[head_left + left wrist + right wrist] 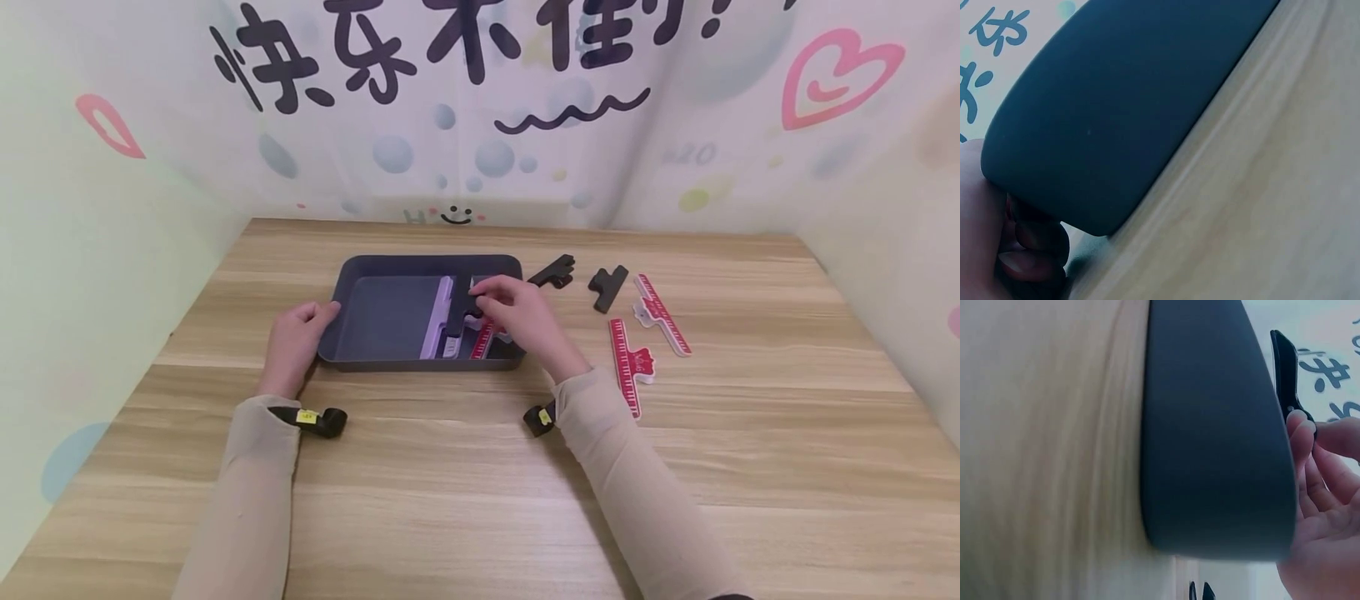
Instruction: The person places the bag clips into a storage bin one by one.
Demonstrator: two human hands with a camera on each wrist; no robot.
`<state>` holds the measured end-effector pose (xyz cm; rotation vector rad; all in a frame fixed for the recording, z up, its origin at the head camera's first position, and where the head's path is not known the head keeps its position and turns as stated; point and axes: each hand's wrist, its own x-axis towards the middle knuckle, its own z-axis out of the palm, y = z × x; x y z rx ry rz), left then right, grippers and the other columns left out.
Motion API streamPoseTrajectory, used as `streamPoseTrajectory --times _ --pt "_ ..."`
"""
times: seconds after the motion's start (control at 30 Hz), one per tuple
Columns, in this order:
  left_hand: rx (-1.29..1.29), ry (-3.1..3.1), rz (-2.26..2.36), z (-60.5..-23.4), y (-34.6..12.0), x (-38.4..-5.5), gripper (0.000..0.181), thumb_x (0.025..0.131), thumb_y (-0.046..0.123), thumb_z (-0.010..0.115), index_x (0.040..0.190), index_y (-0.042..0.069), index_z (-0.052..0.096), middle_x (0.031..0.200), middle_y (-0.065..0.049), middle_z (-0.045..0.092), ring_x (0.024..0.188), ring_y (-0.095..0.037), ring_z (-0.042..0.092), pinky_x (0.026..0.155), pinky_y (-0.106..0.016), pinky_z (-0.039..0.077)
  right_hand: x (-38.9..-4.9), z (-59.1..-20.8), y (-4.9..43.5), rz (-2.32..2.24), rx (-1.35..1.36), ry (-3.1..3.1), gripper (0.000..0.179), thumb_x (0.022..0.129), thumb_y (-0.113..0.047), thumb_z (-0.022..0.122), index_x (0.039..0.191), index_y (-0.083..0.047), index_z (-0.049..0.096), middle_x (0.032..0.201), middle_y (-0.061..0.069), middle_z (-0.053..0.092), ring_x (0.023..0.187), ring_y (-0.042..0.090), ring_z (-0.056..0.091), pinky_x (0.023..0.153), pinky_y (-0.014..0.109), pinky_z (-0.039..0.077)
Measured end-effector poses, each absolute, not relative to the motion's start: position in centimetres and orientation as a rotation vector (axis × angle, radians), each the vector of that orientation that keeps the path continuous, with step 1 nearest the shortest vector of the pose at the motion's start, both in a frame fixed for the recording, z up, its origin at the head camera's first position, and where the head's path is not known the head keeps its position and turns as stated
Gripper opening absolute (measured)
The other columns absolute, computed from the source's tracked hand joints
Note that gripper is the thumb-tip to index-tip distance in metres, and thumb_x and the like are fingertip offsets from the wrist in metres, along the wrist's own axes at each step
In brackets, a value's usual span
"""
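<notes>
A dark grey tray (pixel 375 365) lies on the table. My left hand (pixel 294 343) holds its left end, thumb at the rim and fingers curled against the outer wall (pixel 1104 125). Over the tray's right half, my right hand (pixel 525 318) pinches a black clip (pixel 459 310) by its handle; the clip (pixel 1286 369) stands above the rim in the right wrist view. Below it in the tray are a purple ruler clip (pixel 435 325) and a red ruler clip (pixel 483 340). The clip and right hand partly hide the tray's other contents.
Right of the tray lie two black clips, one near its back corner (pixel 553 272) and another farther right (pixel 607 288). Two red-and-white ruler clips, a farther one (pixel 663 315) and a nearer one (pixel 628 367), lie beyond my right wrist. A printed cloth (pixel 480 158) hangs behind the table.
</notes>
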<state>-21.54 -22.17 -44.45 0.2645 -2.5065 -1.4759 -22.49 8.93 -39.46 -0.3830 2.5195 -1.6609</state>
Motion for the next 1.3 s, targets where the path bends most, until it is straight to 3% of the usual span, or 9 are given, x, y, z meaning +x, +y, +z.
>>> streamPoseTrajectory --times 0.23,0.5,1.3 --pt "0.251 -2.488 -1.481 -44.5 -22.1 -21.6 0.049 0.083 0.047 0.057 0.061 0.006 0.042 0.057 0.003 0.034 0.061 -0.017 0.038 0.054 -0.029 0.028 -22.4 -39.8 7.9 -1.7 -0.389 2.534 0.015 0.086 -0.014 0.058 0.1 -0.014 0.062 0.081 0.004 0.06 0.07 0.026 0.059 0.059 0.033 0.046" --pt "0.256 -2.487 -1.525 -44.9 -22.1 -21.6 0.05 0.082 0.047 0.057 0.063 0.004 0.042 0.057 0.002 0.034 0.06 -0.017 0.038 0.053 -0.029 0.029 -22.4 -40.4 7.1 -1.752 -0.435 2.453 0.014 0.087 -0.011 0.057 0.1 -0.012 0.062 0.081 0.006 0.06 0.073 0.029 0.06 0.057 0.034 0.047" --pt "0.255 -2.524 -1.471 -44.4 -22.3 -21.6 0.051 0.083 0.048 0.055 0.063 0.004 0.041 0.058 0.0 0.033 0.059 -0.019 0.037 0.053 -0.03 0.028 -23.1 -41.2 6.5 -1.451 -0.506 2.598 0.012 0.087 -0.019 0.059 0.099 -0.019 0.062 0.085 -0.003 0.062 0.069 0.014 0.062 0.06 0.03 0.044"
